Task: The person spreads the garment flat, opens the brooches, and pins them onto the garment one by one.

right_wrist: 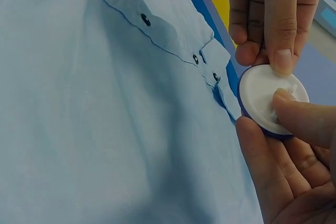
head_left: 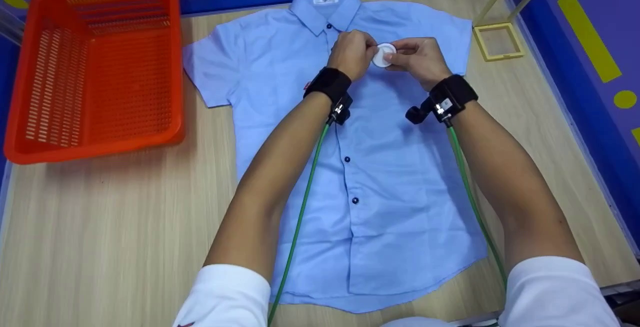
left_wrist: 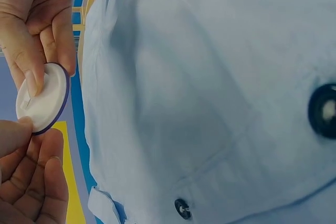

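A round pin badge (head_left: 383, 49), its white back facing up with a dark purple rim, is held above the chest of a light blue short-sleeved shirt (head_left: 400, 167). My left hand (head_left: 351, 53) pinches the badge's edge between thumb and fingers. From the other side my right hand (head_left: 424, 61) grips it, the thumb lying over the white back near a small clip or pin, as the right wrist view shows. That fastener is partly hidden by the thumb. The shirt lies spread flat, collar away from me, with dark buttons (head_left: 355, 200) down its front.
An orange-red plastic basket (head_left: 172, 132) stands at the left of the wooden table (head_left: 100, 247). At the back right is a small yellow hinged frame (head_left: 515, 57). Purple-blue panels (head_left: 560, 47) border the table. Green cables (head_left: 305, 202) run from both wrist straps.
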`<act>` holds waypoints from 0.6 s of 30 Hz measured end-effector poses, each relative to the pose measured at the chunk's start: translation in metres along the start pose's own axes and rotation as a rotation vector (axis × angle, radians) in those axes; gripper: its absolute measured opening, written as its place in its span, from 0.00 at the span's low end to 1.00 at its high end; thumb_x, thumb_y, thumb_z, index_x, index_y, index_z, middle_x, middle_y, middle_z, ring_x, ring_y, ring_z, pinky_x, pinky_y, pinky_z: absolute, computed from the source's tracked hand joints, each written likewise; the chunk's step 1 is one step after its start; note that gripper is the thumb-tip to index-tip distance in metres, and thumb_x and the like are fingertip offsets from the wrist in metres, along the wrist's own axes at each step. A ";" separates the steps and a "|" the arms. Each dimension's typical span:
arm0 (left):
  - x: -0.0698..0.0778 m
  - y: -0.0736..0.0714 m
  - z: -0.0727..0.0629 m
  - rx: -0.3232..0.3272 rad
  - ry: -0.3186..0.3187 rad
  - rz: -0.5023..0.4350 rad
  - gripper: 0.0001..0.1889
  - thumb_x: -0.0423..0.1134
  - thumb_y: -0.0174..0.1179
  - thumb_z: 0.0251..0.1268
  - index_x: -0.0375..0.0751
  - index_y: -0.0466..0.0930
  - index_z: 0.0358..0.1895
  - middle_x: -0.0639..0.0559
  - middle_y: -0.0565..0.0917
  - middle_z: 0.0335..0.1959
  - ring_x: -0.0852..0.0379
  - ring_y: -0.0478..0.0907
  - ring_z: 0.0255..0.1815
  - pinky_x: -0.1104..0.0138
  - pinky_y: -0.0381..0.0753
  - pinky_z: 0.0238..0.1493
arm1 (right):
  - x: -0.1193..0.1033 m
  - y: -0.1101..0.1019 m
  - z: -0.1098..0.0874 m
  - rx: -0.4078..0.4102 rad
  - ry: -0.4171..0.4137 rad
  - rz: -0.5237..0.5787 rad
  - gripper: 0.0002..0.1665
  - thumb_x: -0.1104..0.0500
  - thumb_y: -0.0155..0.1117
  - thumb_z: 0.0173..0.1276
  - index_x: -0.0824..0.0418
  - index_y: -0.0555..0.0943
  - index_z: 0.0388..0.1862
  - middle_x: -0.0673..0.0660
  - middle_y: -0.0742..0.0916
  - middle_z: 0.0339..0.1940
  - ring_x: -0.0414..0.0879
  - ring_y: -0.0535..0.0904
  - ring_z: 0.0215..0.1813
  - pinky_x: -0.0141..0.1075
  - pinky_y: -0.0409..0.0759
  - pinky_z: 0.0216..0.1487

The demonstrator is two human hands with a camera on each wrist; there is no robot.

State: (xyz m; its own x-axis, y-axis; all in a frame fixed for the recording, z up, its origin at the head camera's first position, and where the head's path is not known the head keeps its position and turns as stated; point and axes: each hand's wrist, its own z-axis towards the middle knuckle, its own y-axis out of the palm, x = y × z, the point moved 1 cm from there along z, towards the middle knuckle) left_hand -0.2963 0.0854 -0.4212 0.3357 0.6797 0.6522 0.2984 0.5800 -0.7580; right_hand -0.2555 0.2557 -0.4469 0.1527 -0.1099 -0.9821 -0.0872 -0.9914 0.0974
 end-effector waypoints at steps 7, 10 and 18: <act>0.000 0.001 0.000 -0.003 -0.009 -0.006 0.11 0.39 0.57 0.76 0.44 0.90 0.49 0.54 0.89 0.46 0.61 0.83 0.43 0.72 0.76 0.44 | 0.000 0.000 -0.001 -0.014 0.000 0.024 0.13 0.75 0.72 0.59 0.76 0.85 0.44 0.62 0.90 0.35 0.50 0.88 0.38 0.36 0.86 0.39; -0.001 0.001 0.001 0.000 -0.006 -0.010 0.11 0.39 0.57 0.76 0.43 0.90 0.48 0.54 0.89 0.46 0.61 0.83 0.43 0.72 0.76 0.45 | 0.001 0.001 -0.001 -0.013 0.008 0.020 0.14 0.75 0.72 0.59 0.76 0.85 0.45 0.62 0.90 0.36 0.51 0.88 0.40 0.36 0.86 0.41; -0.005 0.001 0.003 0.013 0.004 -0.006 0.11 0.38 0.58 0.75 0.42 0.90 0.48 0.53 0.89 0.46 0.59 0.83 0.46 0.73 0.76 0.47 | 0.001 0.002 -0.002 -0.016 0.034 0.014 0.16 0.74 0.72 0.59 0.76 0.85 0.47 0.63 0.90 0.39 0.51 0.87 0.42 0.36 0.85 0.43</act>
State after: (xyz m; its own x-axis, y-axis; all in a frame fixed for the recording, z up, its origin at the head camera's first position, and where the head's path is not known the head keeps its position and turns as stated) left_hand -0.3006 0.0839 -0.4250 0.3378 0.6743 0.6567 0.2888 0.5898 -0.7541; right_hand -0.2537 0.2538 -0.4475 0.1848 -0.1260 -0.9747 -0.0738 -0.9907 0.1141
